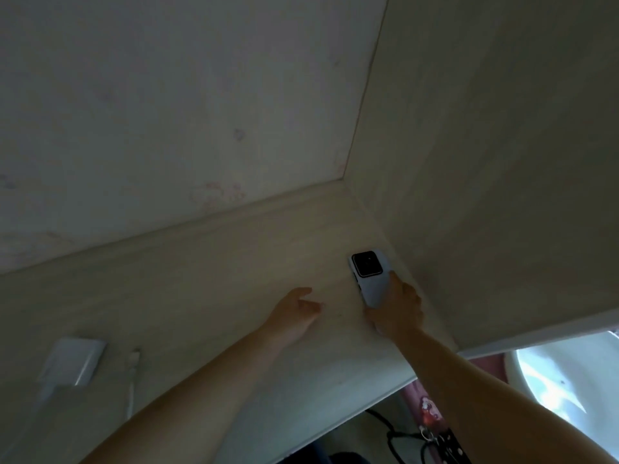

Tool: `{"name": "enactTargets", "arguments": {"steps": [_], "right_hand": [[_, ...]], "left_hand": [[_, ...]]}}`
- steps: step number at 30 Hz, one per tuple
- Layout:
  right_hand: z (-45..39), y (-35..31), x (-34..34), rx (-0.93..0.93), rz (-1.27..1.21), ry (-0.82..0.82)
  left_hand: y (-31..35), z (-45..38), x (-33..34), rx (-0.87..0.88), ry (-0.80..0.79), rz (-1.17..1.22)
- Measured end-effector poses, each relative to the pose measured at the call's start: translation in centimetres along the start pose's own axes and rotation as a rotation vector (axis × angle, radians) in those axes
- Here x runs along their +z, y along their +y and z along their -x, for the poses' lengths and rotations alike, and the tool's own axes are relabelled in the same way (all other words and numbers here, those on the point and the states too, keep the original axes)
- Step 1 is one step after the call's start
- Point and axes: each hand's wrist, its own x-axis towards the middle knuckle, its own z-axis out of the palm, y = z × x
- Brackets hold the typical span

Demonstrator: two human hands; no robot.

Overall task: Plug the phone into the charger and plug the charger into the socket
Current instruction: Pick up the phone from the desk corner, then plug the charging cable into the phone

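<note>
A white phone with a black square camera block lies face down on the pale wooden shelf, close to the right side panel. My right hand is closed over the phone's near end. My left hand hovers just left of it, fingers loosely curled, holding nothing. A white charger block lies at the shelf's left, and beside it a white cable with its plug end pointing away from me. No socket shows.
The shelf sits in a corner between a back wall and a right side panel. Below the front edge are a black cord, patterned fabric and a white rounded object.
</note>
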Motion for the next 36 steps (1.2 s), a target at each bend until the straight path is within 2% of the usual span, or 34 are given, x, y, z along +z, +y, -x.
{"name": "enactTargets", "arguments": {"steps": [3,6,11,15,21,28,32,36], "right_hand": [[0.6,-1.2,-0.8,-0.025,-0.138,-0.075],[2.4,-2.8,-0.9,-0.138,-0.275,-0.112],[7.5,-5.8,-0.6,-0.384,-0.362,-0.16],[12.0,-6.1,0.2,-0.489,-0.384,-0.274],[19.2,-4.9,3.1,-0.704,-0.316,-0.402],[25.2,-4.3,6.3,-0.802,-0.26,-0.56],[26.8,-5.2,7.2,-0.814,-0.255,-0.623],[27.8,-7.0,8.0,-0.731,-0.303,-0.758]], "left_hand": [[-0.1,1.3,-0.2,0.003,0.039,0.071],[-0.1,3.3,-0.6,-0.005,0.065,0.181],[-0.4,8.0,-1.0,0.031,0.103,0.336],[-2.0,12.7,-1.0,0.066,0.127,0.421],[-6.9,19.6,-0.2,0.039,0.371,0.623],[-12.3,26.0,-0.7,0.034,0.561,0.604],[-13.9,28.3,-1.4,0.045,0.606,0.655],[-15.4,30.1,-3.0,0.08,0.594,0.713]]}}
